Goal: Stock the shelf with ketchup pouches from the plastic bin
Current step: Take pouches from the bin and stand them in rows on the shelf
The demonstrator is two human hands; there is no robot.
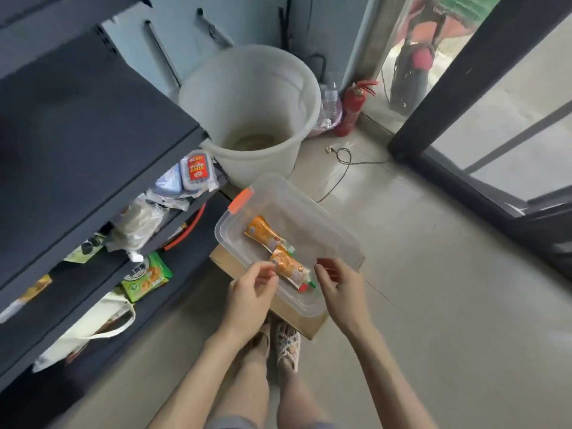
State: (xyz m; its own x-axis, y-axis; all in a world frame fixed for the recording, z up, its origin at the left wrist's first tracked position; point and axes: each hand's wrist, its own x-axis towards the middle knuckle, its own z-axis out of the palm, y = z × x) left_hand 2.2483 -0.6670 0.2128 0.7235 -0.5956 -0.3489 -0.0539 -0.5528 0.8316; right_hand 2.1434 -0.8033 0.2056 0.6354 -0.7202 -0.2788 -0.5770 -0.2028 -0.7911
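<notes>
Hovering over the clear plastic bin [312, 209], the left hand [252, 292] and right hand [339, 289] had loosely curled fingers at either end of the nearer ketchup pouch [288, 266]; whether either pinched it could not be told. A second pouch [261, 232] lay just beside it in the bin, which sat on a cardboard box [305, 325] by the shelf [93, 125].

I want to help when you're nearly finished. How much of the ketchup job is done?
Done: hard to say; I can't spot any orange pouches on the shelf. In hand: the left hand and right hand hover over the nearer pouch in the bin; whether the left hand pinches it is unclear. Left: that one and the farther pouch must go up.
</notes>
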